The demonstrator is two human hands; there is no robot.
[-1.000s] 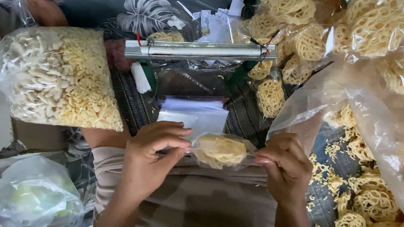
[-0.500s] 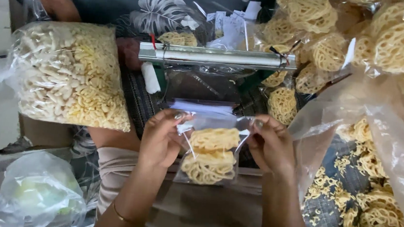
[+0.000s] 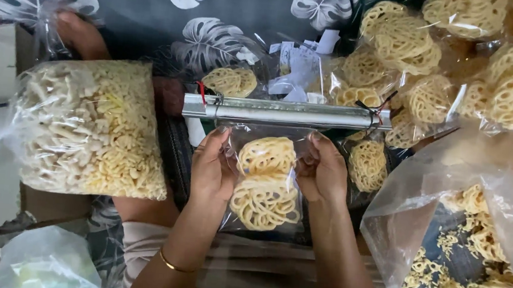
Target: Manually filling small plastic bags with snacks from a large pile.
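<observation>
At the left of the frame lies a big clear bag of pale stick snacks (image 3: 90, 128), and below it, in the lower left corner, a crumpled plastic bag (image 3: 45, 264). Neither is touched.

At centre, our left hand (image 3: 212, 168) and right hand (image 3: 322, 173) hold a small clear bag (image 3: 265, 184) between them, its open top pushed up under the metal bar of the sealer (image 3: 286, 113). Each hand's grip is closed on a side edge of the bag near the top, thumb and fingers pinching the film. Inside sit two lacy yellow crackers (image 3: 265, 190), one above the other.

We judge this bag very light, and the film thin, limp and a little slick, so it will sag and crease unless held taut from both sides. The crackers look brittle; squeezing through the film would likely snap them. The safest hold is where we have it, on the bare film at the upper corners, clear of the crackers.

At the upper right sit more packed cracker bags (image 3: 398, 45), and at the lower right a large open bag (image 3: 447, 195) of loose crackers and crumbs.
</observation>
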